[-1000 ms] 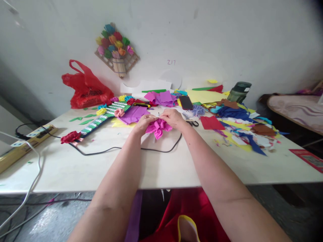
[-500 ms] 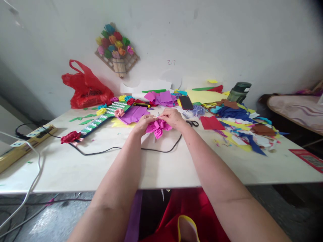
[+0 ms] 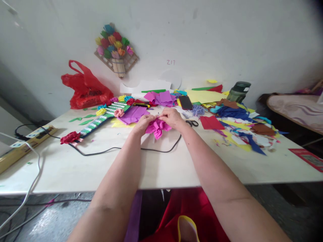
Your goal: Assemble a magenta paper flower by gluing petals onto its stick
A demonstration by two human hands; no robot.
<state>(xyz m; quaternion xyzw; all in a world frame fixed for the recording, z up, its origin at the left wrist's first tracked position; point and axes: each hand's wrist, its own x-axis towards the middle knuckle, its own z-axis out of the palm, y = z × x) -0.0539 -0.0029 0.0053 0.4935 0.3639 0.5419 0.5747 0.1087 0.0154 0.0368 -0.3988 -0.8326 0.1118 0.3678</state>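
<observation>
Between my two hands, over the middle of the table, is a bright magenta crepe-paper flower [image 3: 158, 129] with its petals hanging towards me. My left hand [image 3: 144, 123] pinches it from the left side. From the right, my right hand [image 3: 172, 118] pinches its upper part, with fingertips close to those of the left. The exact spot where the fingers grip is partly hidden. Black-handled scissors [image 3: 192, 123] lie just right of my right hand. Purple paper sheets [image 3: 133, 114] lie behind my left hand.
A paper-flower-trimmed green and white board [image 3: 104, 120] and a red plastic bag [image 3: 87, 85] are on the left. Paper scraps [image 3: 242, 122], a phone [image 3: 186, 103] and a dark green bottle [image 3: 239, 91] lie to the right. A black cable [image 3: 101, 153] crosses the white table [image 3: 166, 171].
Both hands stay nearly in place on the flower. Its petals have shifted very slightly; nothing was let go.
</observation>
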